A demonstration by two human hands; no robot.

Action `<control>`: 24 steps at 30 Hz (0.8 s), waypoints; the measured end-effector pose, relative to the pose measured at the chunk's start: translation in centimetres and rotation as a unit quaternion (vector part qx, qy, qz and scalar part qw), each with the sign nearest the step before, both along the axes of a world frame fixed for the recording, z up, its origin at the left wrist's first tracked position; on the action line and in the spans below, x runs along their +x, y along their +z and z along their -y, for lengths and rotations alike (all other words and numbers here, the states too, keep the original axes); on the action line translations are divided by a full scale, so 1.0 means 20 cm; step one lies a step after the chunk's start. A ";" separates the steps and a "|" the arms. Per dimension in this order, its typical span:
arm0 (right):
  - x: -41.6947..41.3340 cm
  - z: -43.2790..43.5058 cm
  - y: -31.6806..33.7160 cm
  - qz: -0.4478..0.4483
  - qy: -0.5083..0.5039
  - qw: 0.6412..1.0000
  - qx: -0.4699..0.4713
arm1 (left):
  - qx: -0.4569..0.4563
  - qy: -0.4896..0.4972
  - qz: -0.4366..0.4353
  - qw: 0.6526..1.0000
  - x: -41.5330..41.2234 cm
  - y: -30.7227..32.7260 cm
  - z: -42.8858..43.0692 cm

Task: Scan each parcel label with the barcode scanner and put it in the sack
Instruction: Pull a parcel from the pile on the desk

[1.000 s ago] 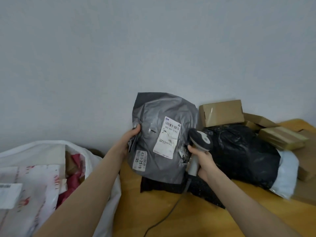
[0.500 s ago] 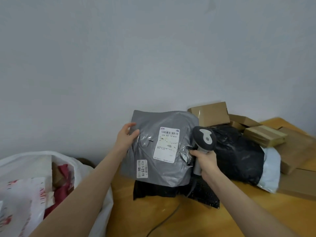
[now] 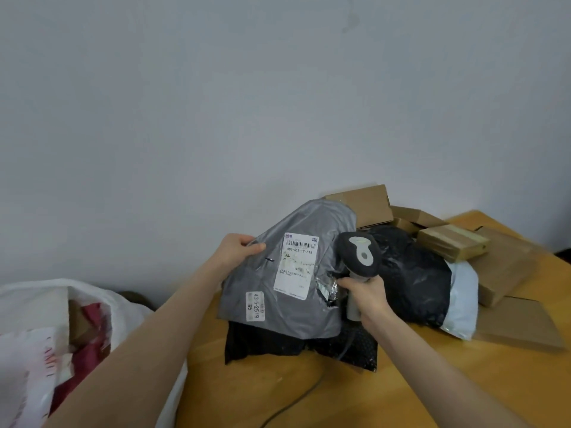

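Note:
A grey plastic parcel (image 3: 272, 279) stands tilted over the table, its white barcode label (image 3: 296, 265) facing me. My left hand (image 3: 238, 250) pinches its upper left edge. My right hand (image 3: 364, 296) grips the handle of a black and grey barcode scanner (image 3: 360, 256) just right of the label, and its fingers also touch the parcel's torn right edge. The white sack (image 3: 37, 344) gapes at lower left, with parcels inside.
On the wooden table (image 3: 432, 384) lie a black bubble mailer (image 3: 278, 342) under the grey parcel, a black bag (image 3: 414, 273), a white mailer (image 3: 462, 304) and several cardboard boxes (image 3: 364, 203) against the wall. The scanner cable (image 3: 296, 406) trails toward me.
The grey parcel has tilted and dropped lower over the table. My left hand has shifted from its left side to its upper left edge. The scanner stays beside the label.

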State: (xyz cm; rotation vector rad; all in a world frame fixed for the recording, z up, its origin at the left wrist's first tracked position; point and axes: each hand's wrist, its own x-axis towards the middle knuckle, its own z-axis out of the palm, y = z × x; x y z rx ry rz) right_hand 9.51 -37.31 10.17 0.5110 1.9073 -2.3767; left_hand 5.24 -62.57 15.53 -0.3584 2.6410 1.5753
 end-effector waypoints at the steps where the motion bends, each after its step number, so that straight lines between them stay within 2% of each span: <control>1: 0.00 0.01 -0.01 -0.001 0.003 1.000 0.003 | 0.004 0.013 -0.013 1.000 0.00 0.00 0.00; 5: 0.00 0.02 -0.04 0.008 0.000 1.000 -0.017 | 0.057 0.054 -0.022 0.997 0.06 -0.01 0.07; 8: 0.01 0.06 -0.06 0.026 0.036 0.998 -0.041 | 0.082 0.066 -0.014 0.994 0.11 0.01 0.11; 15: 0.03 0.17 -0.06 0.037 0.047 0.998 -0.033 | 0.115 0.011 0.021 0.993 0.23 0.02 0.21; 19: 0.02 0.21 -0.04 0.022 0.059 0.998 -0.024 | 0.050 0.032 0.054 0.997 0.27 0.02 0.24; 24: 0.06 0.21 -0.03 0.004 0.066 0.998 0.001 | 0.065 0.095 0.027 0.993 0.31 -0.01 0.28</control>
